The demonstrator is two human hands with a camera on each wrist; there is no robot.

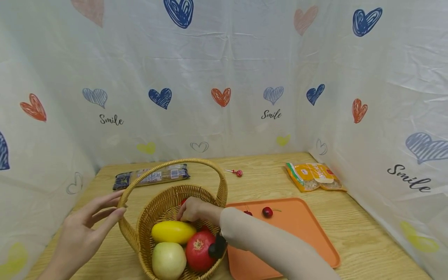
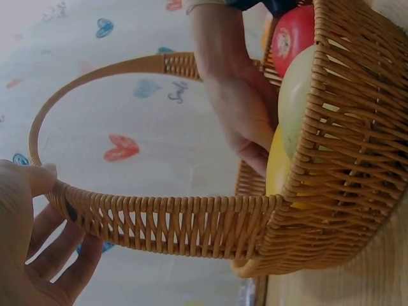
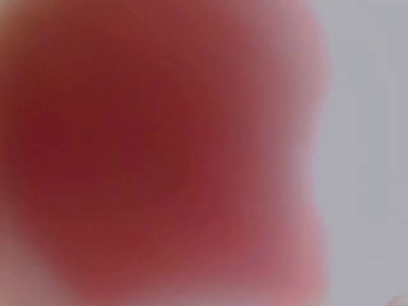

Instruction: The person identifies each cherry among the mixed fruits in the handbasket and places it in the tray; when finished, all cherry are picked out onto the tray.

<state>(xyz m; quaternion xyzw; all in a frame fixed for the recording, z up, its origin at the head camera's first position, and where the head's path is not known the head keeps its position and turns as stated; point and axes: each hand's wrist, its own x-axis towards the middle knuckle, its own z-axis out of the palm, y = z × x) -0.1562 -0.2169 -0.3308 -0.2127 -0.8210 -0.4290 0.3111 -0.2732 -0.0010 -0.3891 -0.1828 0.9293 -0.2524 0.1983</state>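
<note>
A wicker basket [image 1: 182, 190] with a tall hoop handle [image 2: 159, 226] holds a smooth yellow oblong fruit [image 1: 174, 232], a pale green round fruit [image 1: 169, 259] and a red pomegranate [image 1: 201, 249]. My left hand [image 1: 82, 229] pinches the side of the handle between thumb and fingers. Through the hoop, my right hand [image 1: 194, 210] reaches down into the basket behind the yellow fruit. Its fingertips are hidden there, and I cannot tell what they hold; a bit of red [image 1: 183, 201] shows beside them. In the right wrist view a blurred red surface [image 3: 153, 146] fills most of the picture.
An orange tray [image 1: 297, 241] lies right of the basket, partly under my right sleeve, bearing a cherry [image 1: 267, 212] and another dark red cherry [image 1: 248, 213]. Behind are a long clear packet [image 1: 175, 172], a lollipop [image 1: 238, 173] and an orange food packet [image 1: 315, 177]. Printed curtains enclose the table.
</note>
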